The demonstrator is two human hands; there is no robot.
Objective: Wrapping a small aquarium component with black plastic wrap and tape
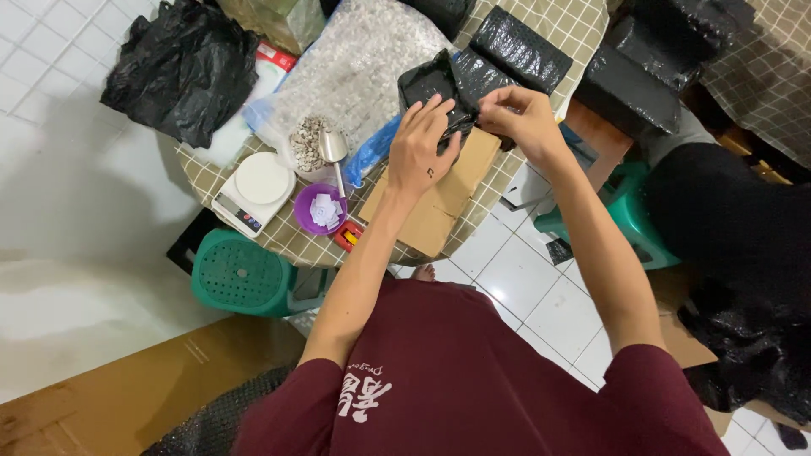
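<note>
My left hand (422,148) and my right hand (524,118) meet over a small black plastic-wrapped packet (435,84) at the far side of a flat brown cardboard box (439,198). Both hands pinch the black wrap between them, fingers closed on it. The packet rests on the checked tablecloth (557,34). Behind it lie two more black wrapped parcels (519,46), apart from my hands.
A white kitchen scale (253,194), a purple bowl of white sachets (321,209), a metal scoop (334,152) and a big clear bag of pale granules (355,67) sit left of the box. Black bags (182,67) lie far left. A green stool (241,274) stands below the table; another person's dark clothing (726,211) is at right.
</note>
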